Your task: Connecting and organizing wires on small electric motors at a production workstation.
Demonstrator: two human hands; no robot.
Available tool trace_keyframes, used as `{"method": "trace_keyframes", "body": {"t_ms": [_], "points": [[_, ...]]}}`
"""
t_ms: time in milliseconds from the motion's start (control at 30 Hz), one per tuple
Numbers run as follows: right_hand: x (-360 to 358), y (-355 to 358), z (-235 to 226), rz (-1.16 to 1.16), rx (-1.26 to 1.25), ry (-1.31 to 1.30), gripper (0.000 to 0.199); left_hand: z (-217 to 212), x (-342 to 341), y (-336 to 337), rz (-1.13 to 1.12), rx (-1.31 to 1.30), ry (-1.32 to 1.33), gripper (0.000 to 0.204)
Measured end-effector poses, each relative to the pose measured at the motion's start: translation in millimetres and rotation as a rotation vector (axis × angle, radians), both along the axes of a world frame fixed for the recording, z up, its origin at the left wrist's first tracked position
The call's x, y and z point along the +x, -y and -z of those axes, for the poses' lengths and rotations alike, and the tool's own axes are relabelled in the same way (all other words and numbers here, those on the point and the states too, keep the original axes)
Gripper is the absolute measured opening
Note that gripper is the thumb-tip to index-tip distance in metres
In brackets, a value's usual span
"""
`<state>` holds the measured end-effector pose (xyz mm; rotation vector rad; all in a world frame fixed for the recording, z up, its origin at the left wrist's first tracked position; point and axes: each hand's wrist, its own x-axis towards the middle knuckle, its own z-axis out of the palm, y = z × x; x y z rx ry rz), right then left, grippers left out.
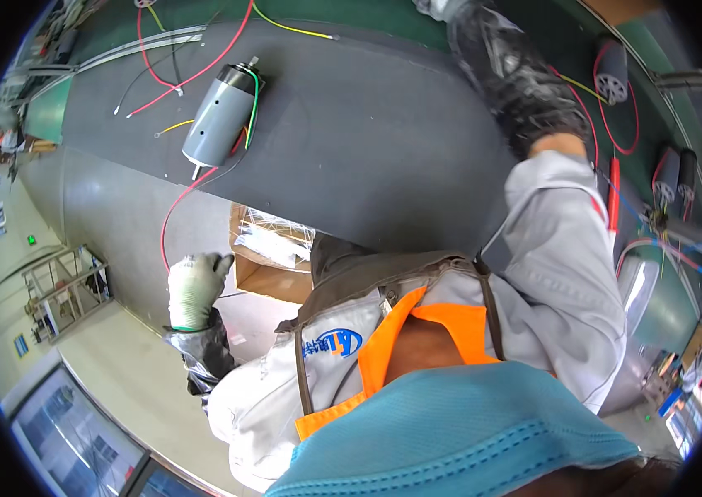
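My left hand point(197, 287), in a pale knit glove, hangs low beyond the table's near edge, its fingers curled. A red wire point(164, 228) runs from the motor down to this hand and vanishes at it; whether the fingers grip the wire is hidden. On the dark mat point(367, 132) lies a grey cylindrical motor point(222, 116) with a black end cap, a shaft at each end and green, yellow and red wires. My right hand point(444, 8) stretches far across the table, partly cut off by the top edge; its fingers cannot be made out.
Below the table edge stands a cardboard box point(272, 282) holding white thin pieces. More motors point(612, 73) with red wires lie on the right. A red rod-like tool point(614, 195) hangs beside my right sleeve. Loose red wires point(202, 79) cross the far left of the mat.
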<state>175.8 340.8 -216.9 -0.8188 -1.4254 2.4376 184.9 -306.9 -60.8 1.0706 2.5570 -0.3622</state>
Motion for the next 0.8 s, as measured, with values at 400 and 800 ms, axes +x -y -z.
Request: {"method": "trace_keyframes", "body": {"t_ms": [400, 800], "points": [[282, 303, -125, -0.559, 0.539, 0.575, 0.029, 83, 43, -291, 0.725, 1.237, 0.074, 0.064], [256, 178, -128, -0.813, 1.576, 0.403, 0.038, 64, 19, -235, -0.006, 0.871, 0.640, 0.071]]}}
